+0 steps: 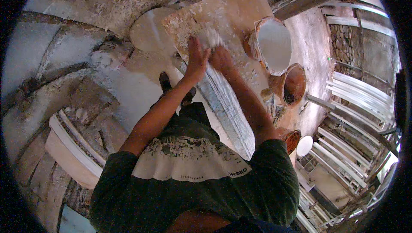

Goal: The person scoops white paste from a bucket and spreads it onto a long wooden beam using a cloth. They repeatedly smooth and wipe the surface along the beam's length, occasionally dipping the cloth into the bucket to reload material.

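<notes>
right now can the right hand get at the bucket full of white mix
Probably yes. The right hand works a white lump on the board, and the bucket stands just to its right with its top open and nothing between them.

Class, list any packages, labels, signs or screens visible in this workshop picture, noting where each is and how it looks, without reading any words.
Printed panel on the dark green shirt: across the person's chest at lower centre, a pale, cracked, roughly trapezoid patch with small dark lettering along its lower edge.
No packages, signs or screens show elsewhere.
</notes>
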Available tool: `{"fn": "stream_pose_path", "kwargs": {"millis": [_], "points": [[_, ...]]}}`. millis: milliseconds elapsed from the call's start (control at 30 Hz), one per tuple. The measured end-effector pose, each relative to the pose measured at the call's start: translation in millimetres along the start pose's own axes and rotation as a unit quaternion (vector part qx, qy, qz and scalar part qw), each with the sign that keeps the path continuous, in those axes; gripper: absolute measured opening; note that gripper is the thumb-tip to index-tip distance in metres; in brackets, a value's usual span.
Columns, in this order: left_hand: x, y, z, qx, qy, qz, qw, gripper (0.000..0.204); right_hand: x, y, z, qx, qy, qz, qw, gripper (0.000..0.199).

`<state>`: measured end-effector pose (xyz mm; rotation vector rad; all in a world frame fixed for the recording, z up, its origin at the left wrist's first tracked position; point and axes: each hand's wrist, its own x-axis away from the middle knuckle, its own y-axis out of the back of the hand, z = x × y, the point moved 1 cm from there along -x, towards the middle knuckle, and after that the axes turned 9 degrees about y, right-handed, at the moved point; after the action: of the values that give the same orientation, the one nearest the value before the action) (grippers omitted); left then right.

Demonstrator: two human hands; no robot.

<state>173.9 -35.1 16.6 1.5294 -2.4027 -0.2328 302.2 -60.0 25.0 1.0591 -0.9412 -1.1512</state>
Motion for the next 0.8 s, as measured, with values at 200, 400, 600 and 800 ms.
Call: {"fn": "stream_pose_path", "kwargs": {"millis": [200,400,600,800], "points": [[-22,-39,-3,-0.175,0.033,-0.069,0.982,0.082,13,-31,-17,-0.047,0.023,0.124,0.991,0.038],[47,-74,-15,-0.248,-0.062,-0.105,0.961,0.083,76,-32,-38,-0.090,0.017,0.181,0.979,0.034],[179,-150,-21,-0.278,-0.041,-0.102,0.954,0.084,228,-36,-27,-0.055,0.130,0.047,0.989,0.029],[300,-221,-31,-0.254,-0.029,-0.106,0.961,0.083,361,-27,-13,-0.049,0.075,0.099,0.991,0.030]]}}
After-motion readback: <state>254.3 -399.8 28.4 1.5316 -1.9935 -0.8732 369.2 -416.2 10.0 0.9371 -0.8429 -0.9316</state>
